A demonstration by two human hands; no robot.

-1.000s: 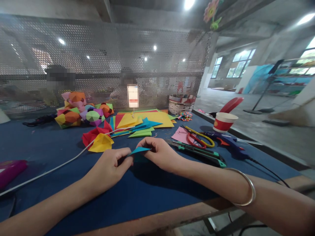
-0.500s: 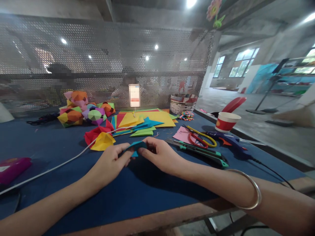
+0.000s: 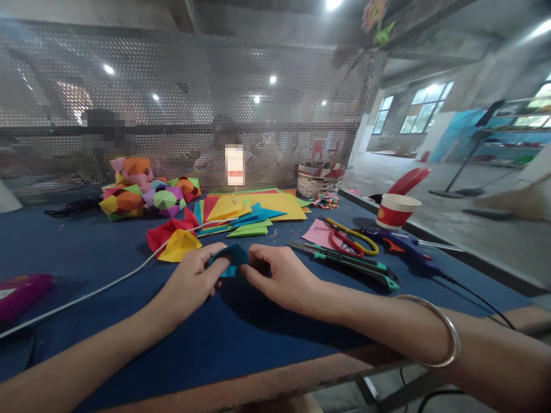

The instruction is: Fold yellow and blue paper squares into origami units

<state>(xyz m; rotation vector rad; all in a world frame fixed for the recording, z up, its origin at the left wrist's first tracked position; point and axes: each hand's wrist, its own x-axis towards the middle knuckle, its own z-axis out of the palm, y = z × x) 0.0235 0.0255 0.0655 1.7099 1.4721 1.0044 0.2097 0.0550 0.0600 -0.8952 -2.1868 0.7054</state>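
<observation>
Both my hands pinch a small folded piece of teal paper (image 3: 230, 258) just above the blue table top (image 3: 241, 338). My left hand (image 3: 193, 281) grips its left side with thumb and fingers closed. My right hand (image 3: 279, 278) holds the right side, fingers curled on it; a metal bangle (image 3: 443, 335) circles that forearm. Just beyond my left hand lie a folded yellow paper shape (image 3: 179, 245) and a red one (image 3: 161, 235).
Loose coloured sheets (image 3: 253, 211) lie mid-table, folded paper balls (image 3: 142, 198) at back left. Right of my hands: a green utility knife (image 3: 353, 265), scissors (image 3: 350, 241), a glue gun (image 3: 408, 249), a paper cup (image 3: 396, 212). A white cable (image 3: 86, 295) runs left; a perforated screen stands behind.
The teal paper has gone from a flat pointed strip to a curled, more folded shape, and my hands have drawn closer together around it.
</observation>
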